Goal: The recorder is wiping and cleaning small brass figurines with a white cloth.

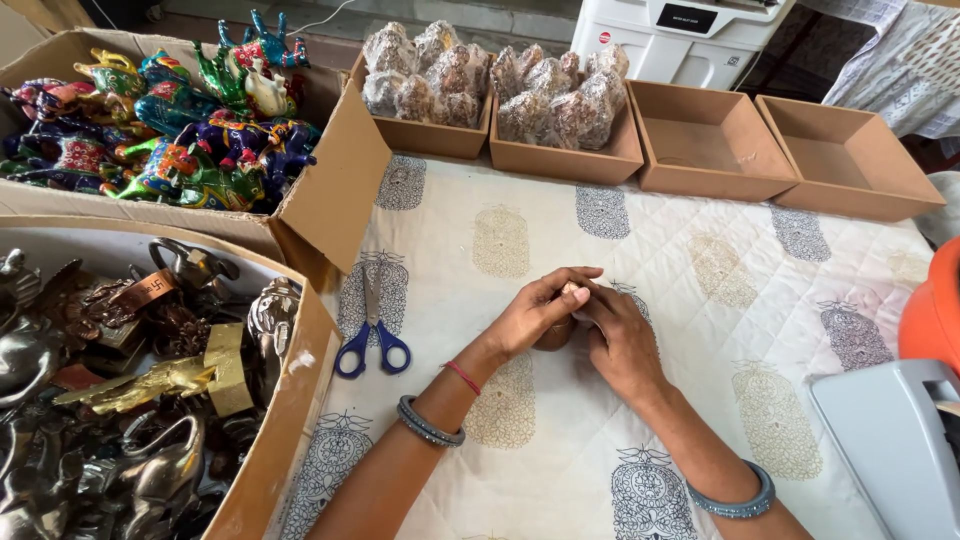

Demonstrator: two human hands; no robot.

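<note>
I see both hands closed around one small brown object (556, 333) at the middle of the printed cloth (700, 250). My left hand (535, 312) covers it from above, my right hand (618, 340) grips it from the side; most of it is hidden. To do this well, I think the object should stay low over the cloth, with steady fingers. The blue scissors (372, 340) lie near, to the left.

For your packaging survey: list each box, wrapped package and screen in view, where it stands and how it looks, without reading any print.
Two open cardboard cartons, left: painted and metal figurines.
Two brown trays, top centre: plastic-wrapped bundles.
Two empty brown trays, top right.
White machine, top: small dark screen.
Both hands cup a small brown object.
</note>
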